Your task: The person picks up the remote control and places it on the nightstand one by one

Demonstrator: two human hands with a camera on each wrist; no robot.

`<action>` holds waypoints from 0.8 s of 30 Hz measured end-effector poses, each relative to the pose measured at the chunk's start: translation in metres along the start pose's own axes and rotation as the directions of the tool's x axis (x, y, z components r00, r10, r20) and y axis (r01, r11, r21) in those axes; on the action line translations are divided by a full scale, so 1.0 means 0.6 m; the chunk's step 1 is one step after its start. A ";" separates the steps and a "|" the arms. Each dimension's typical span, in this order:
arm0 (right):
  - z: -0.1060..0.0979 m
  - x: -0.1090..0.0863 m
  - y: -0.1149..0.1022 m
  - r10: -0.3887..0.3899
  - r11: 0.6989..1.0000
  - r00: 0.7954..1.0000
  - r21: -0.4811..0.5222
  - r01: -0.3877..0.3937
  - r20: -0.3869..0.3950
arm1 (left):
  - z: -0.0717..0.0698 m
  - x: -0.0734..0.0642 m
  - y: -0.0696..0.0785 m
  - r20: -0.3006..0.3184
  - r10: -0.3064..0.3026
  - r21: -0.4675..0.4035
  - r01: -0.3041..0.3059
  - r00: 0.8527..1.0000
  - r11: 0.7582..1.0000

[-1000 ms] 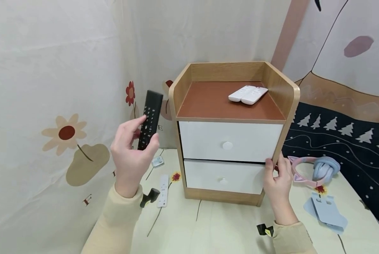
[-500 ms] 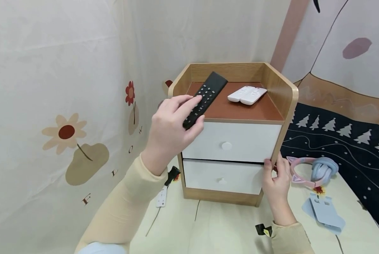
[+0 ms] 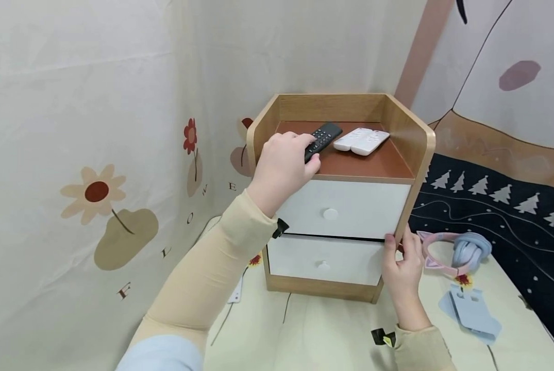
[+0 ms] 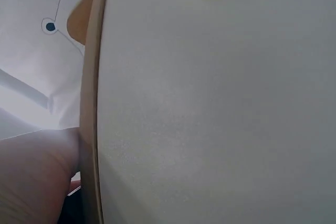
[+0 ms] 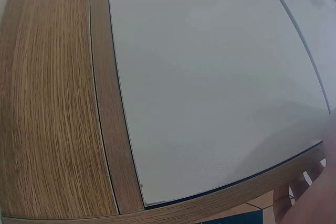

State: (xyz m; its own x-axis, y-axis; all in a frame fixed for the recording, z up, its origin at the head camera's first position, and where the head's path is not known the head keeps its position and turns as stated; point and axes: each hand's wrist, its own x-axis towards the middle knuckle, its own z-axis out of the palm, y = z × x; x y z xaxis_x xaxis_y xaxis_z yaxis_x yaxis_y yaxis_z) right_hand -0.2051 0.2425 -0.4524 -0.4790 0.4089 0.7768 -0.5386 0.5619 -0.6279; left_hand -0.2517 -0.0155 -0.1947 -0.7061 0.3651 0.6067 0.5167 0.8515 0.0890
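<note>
My left hand (image 3: 283, 159) holds a black remote control (image 3: 325, 136) by its near end, low over the brown top shelf of a small wooden cabinet (image 3: 339, 289). Two white remote controls (image 3: 362, 140) lie side by side on that shelf, just right of the black one. With thumb in front and fingers behind, my right hand (image 3: 404, 265) grips the cabinet's right side panel beside the lower drawer. In the left wrist view the hand (image 4: 34, 174) shows at the lower left, the black remote out of sight. Fingers (image 5: 283, 200) curl past the wooden edge in the right wrist view.
Two white drawers with round knobs (image 3: 330, 214) are closed. To the right lie a pink cat-ear headband (image 3: 443, 252) with a blue knotted cloth and a light blue flat piece (image 3: 473, 312). A white remote (image 3: 236, 292) lies left, partly behind my arm.
My left hand has carried the black remote from left of the cabinet, rightward and then down over the top shelf. The right hand stays on the side panel.
</note>
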 end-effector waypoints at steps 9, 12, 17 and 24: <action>0.001 0.001 0.002 -0.009 1.000 1.000 0.007 0.009 -0.013 | 0.011 0.045 -0.010 0.131 -0.158 -0.089 0.170 0.979 0.981; 0.000 0.001 0.005 -0.008 1.000 1.000 0.006 0.008 -0.023 | 0.013 0.061 -0.005 0.182 -0.159 -0.057 0.172 0.970 0.984; 0.001 0.000 0.008 -0.004 1.000 1.000 0.008 0.005 -0.026 | 0.019 0.086 0.001 0.236 -0.187 -0.034 0.201 0.953 0.979; 0.002 0.000 0.007 -0.007 1.000 1.000 0.004 0.007 -0.015 | 0.031 0.108 0.001 0.265 -0.196 -0.048 0.216 0.944 0.975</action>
State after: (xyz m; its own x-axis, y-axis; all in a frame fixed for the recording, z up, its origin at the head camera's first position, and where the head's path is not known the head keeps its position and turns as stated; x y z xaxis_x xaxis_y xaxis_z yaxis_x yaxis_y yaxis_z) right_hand -0.2081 0.2437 -0.4550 -0.4649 0.4155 0.7818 -0.5450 0.5616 -0.6225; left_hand -0.3062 0.0160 -0.1701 -0.8965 0.2772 0.3455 0.3742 0.8913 0.2558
